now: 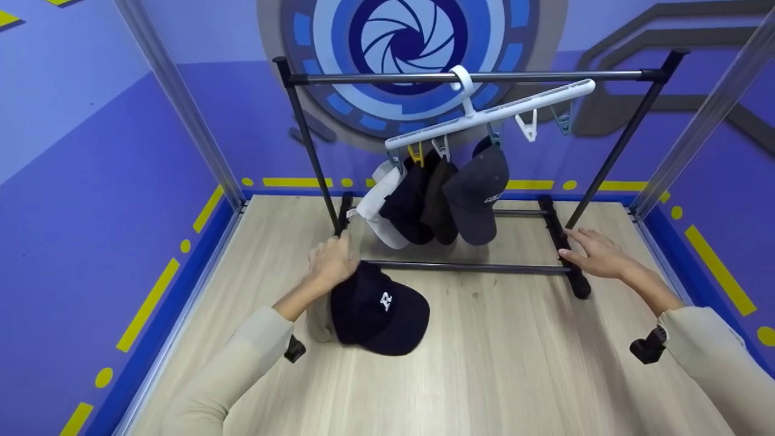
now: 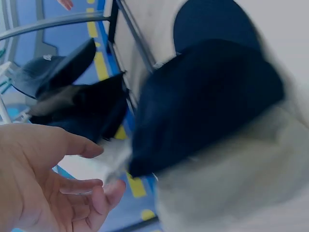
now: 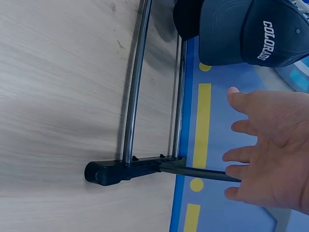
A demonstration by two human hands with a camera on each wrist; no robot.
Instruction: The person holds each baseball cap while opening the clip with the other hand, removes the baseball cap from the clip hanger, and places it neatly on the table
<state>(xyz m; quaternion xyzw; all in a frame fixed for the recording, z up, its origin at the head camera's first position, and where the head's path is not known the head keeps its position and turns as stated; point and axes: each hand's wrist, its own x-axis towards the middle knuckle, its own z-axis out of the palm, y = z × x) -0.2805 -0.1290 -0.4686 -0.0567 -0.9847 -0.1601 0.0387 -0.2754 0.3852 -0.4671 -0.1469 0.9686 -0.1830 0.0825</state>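
My left hand (image 1: 332,263) hovers beside the rack's left foot, just behind a navy cap (image 1: 396,315) with a white letter R; its fingers are loosely bent around nothing in the left wrist view. That cap lies on the wooden floor, overlapping a beige cap (image 1: 321,318). Beside the rack's right post is my right hand (image 1: 596,253), fingers spread and holding nothing. From a white clip hanger (image 1: 490,114) on the rack hang a white cap (image 1: 378,206), a dark navy cap (image 1: 404,206), a dark brown cap (image 1: 439,209) and a grey COLORADO cap (image 3: 270,36).
The black metal rack (image 1: 375,79) stands near the back wall, its lower bars (image 1: 472,266) running across the floor. The hanger tilts up to the right, where a white clip (image 1: 528,127) and a teal clip (image 1: 563,122) hold nothing. Blue panels enclose the sides.
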